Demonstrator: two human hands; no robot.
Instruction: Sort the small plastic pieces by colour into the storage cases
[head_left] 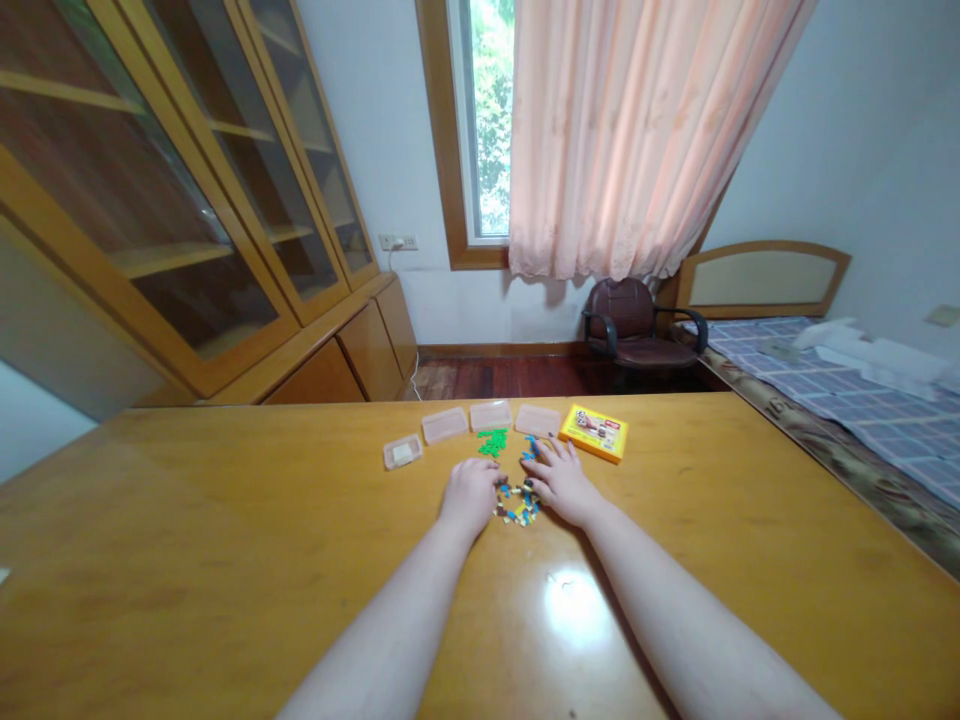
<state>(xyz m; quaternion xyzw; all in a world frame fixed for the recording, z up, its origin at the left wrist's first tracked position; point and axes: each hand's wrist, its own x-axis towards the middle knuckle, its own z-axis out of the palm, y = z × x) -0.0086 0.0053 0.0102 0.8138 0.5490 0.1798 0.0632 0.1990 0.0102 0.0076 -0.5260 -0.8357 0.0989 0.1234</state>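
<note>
Flanking the pile of tiny bricks (517,506) on the table (225,520), my left hand (470,495) is curled, around what I cannot tell, my right hand (562,482) spread flat; they seem light, hard, skittish, best pinched singly.

A yellow box (593,432) lies on the desk (187,520) at one o'clock, with four clear plastic cases (445,425) in a row from eleven to twelve. Beyond, a dark chair (637,325) stands at one o'clock under a pink curtain (637,130), with a bed (862,400) at three and a glass-fronted cabinet (187,200) at ten.
</note>
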